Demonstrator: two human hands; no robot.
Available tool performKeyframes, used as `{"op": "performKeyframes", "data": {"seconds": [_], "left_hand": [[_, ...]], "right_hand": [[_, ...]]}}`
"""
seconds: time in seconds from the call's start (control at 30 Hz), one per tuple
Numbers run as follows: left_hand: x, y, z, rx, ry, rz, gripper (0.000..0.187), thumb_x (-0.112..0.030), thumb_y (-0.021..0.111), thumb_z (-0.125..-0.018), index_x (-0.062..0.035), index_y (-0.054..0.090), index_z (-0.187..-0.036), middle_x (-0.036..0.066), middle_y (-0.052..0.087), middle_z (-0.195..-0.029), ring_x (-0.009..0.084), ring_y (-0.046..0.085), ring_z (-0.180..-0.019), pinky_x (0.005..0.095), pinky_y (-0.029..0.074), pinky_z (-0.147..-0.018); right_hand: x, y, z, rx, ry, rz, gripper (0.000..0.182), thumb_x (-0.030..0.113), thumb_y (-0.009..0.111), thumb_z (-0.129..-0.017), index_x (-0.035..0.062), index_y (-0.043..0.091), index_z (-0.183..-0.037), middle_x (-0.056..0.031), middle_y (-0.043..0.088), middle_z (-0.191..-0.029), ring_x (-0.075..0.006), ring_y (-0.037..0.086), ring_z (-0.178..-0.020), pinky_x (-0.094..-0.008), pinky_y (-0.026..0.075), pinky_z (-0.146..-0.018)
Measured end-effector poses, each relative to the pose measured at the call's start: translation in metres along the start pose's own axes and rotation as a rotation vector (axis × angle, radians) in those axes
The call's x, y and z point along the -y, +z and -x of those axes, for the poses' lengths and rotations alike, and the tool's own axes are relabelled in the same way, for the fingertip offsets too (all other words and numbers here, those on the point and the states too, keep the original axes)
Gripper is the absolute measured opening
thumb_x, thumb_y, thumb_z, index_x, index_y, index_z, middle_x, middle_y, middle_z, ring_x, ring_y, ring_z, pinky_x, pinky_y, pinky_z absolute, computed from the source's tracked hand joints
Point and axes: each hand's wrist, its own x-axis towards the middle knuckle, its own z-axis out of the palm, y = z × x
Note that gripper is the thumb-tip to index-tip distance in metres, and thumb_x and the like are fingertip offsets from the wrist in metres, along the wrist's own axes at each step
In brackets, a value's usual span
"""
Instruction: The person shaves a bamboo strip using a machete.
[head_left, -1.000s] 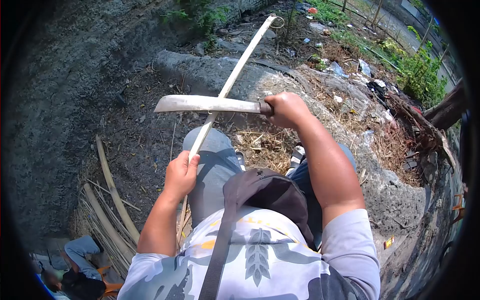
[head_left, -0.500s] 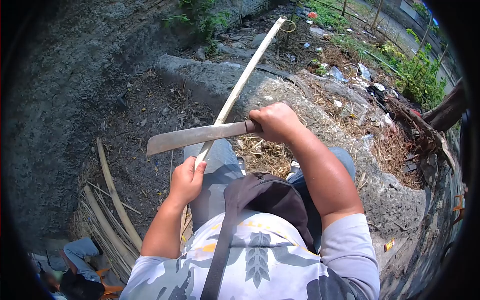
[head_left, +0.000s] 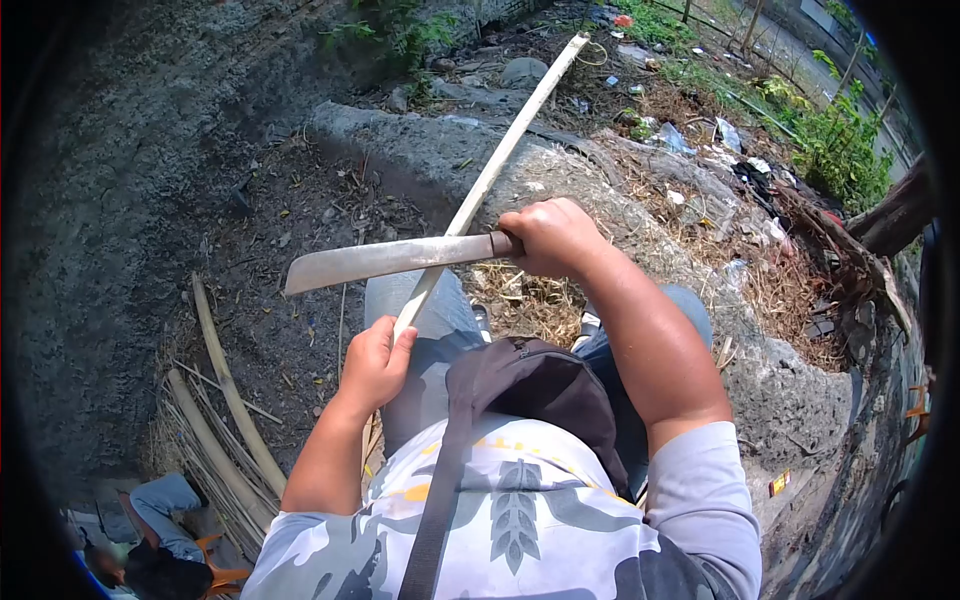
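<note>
Pale strip [head_left: 510, 152] gripped in closed left hand [head_left: 375, 362], extending forward past both hands. Right hand [head_left: 552, 238] clenched on machete handle [head_left: 506, 243]; blade [head_left: 385, 261] crosses strip ahead of left hand, right arm [head_left: 655, 335] bent.

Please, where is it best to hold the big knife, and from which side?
Probably by the brown knife handle, coming from the person's right. It points that way, and the right hand wraps around it; the long blade reaches left across the stick, away from that grip.
</note>
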Motion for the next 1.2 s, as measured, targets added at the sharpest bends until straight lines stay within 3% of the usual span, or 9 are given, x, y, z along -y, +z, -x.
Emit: {"op": "performKeyframes", "data": {"seconds": [0.13, 0.4, 0.63, 0.73, 0.8, 0.9, 1.0, 1.1, 1.2], "left_hand": [[0.006, -0.004, 0.001, 0.031, -0.002, 0.021, 0.029, -0.028, 0.063, -0.106, -0.0005, 0.064, -0.097, 0.014, 0.062, -0.069, 0.0254, 0.06, -0.062, 0.0386, 0.047, -0.061], [-0.001, -0.015, 0.002, 0.02, -0.103, 0.135, 0.028, -0.027, 0.062, -0.107, -0.0003, 0.064, -0.1, 0.009, 0.063, -0.07, 0.0177, 0.058, -0.062, 0.0357, 0.047, -0.06], [-0.002, -0.01, -0.002, -0.001, -0.015, 0.023, 0.028, -0.028, 0.064, -0.106, -0.0007, 0.064, -0.1, 0.017, 0.064, -0.07, 0.0276, 0.061, -0.06, 0.039, 0.048, -0.06], [0.006, -0.011, 0.004, 0.005, -0.009, 0.009, 0.029, -0.029, 0.064, -0.105, -0.0005, 0.064, -0.101, 0.018, 0.063, -0.069, 0.0326, 0.062, -0.06, 0.0408, 0.048, -0.059], [0.007, -0.018, 0.014, 0.015, -0.016, 0.038, 0.029, -0.03, 0.064, -0.105, -0.0007, 0.064, -0.102, 0.017, 0.062, -0.068, 0.0336, 0.062, -0.059, 0.0413, 0.047, -0.058], [0.004, -0.019, 0.017, 0.021, -0.049, 0.023, 0.028, -0.029, 0.064, -0.105, -0.0012, 0.064, -0.103, 0.016, 0.063, -0.068, 0.0313, 0.063, -0.06, 0.0404, 0.048, -0.058], [0.011, -0.014, 0.018, 0.057, -0.118, 0.111, 0.024, -0.023, 0.062, -0.107, 0.0002, 0.064, -0.102, 0.004, 0.06, -0.071, 0.0103, 0.052, -0.065, 0.0307, 0.043, -0.058], [0.006, -0.008, 0.017, 0.014, -0.053, 0.081, 0.029, -0.029, 0.063, -0.106, -0.0009, 0.063, -0.101, 0.016, 0.064, -0.07, 0.0301, 0.064, -0.063, 0.0408, 0.048, -0.061], [0.012, -0.002, 0.011, 0.026, -0.008, 0.053, 0.03, -0.03, 0.063, -0.106, -0.0006, 0.063, -0.102, 0.015, 0.063, -0.07, 0.0286, 0.063, -0.063, 0.0407, 0.048, -0.062]], "right_hand": [[-0.002, -0.004, 0.001, -0.057, -0.106, 0.057, 0.018, 0.023, 0.078, -0.074, 0.0175, 0.071, -0.091, -0.009, 0.074, -0.08, -0.0331, 0.075, -0.083, -0.0455, 0.059, -0.075], [-0.038, -0.012, 0.008, -0.124, 0.306, -0.145, 0.031, 0.017, 0.075, -0.075, 0.014, 0.073, -0.106, -0.0151, 0.076, -0.1, -0.0379, 0.073, -0.097, -0.0501, 0.058, -0.086], [-0.003, 0.001, 0.003, -0.102, -0.072, -0.011, 0.019, 0.024, 0.078, -0.075, 0.0158, 0.071, -0.091, -0.0095, 0.074, -0.084, -0.0344, 0.074, -0.085, -0.0481, 0.058, -0.076], [-0.015, 0.0, 0.0, -0.152, -0.102, 0.063, 0.02, 0.024, 0.079, -0.074, 0.0152, 0.07, -0.09, -0.01, 0.074, -0.085, -0.0341, 0.074, -0.086, -0.048, 0.058, -0.074], [-0.039, 0.0, 0.0, -0.193, 0.162, -0.012, 0.022, 0.022, 0.078, -0.076, 0.0146, 0.071, -0.096, -0.0119, 0.075, -0.09, -0.0351, 0.074, -0.09, -0.0479, 0.059, -0.081], [-0.051, 0.007, 0.004, -0.209, 0.234, -0.185, 0.021, 0.028, 0.076, -0.081, 0.0151, 0.072, -0.096, -0.0159, 0.074, -0.089, -0.0402, 0.072, -0.088, -0.052, 0.057, -0.077], [-0.038, 0.002, 0.007, -0.182, 0.241, -0.166, 0.02, 0.025, 0.076, -0.081, 0.0152, 0.072, -0.098, -0.0168, 0.074, -0.092, -0.0404, 0.072, -0.091, -0.0527, 0.057, -0.079], [-0.024, 0.004, 0.008, -0.111, 0.122, -0.126, 0.022, 0.025, 0.077, -0.078, 0.0164, 0.072, -0.098, -0.0138, 0.074, -0.089, -0.0376, 0.073, -0.089, -0.0511, 0.058, -0.079], [-0.008, 0.005, 0.002, -0.095, -0.068, 0.011, 0.017, 0.024, 0.076, -0.077, 0.0169, 0.071, -0.092, -0.009, 0.074, -0.082, -0.0332, 0.075, -0.083, -0.0476, 0.059, -0.074]]}}
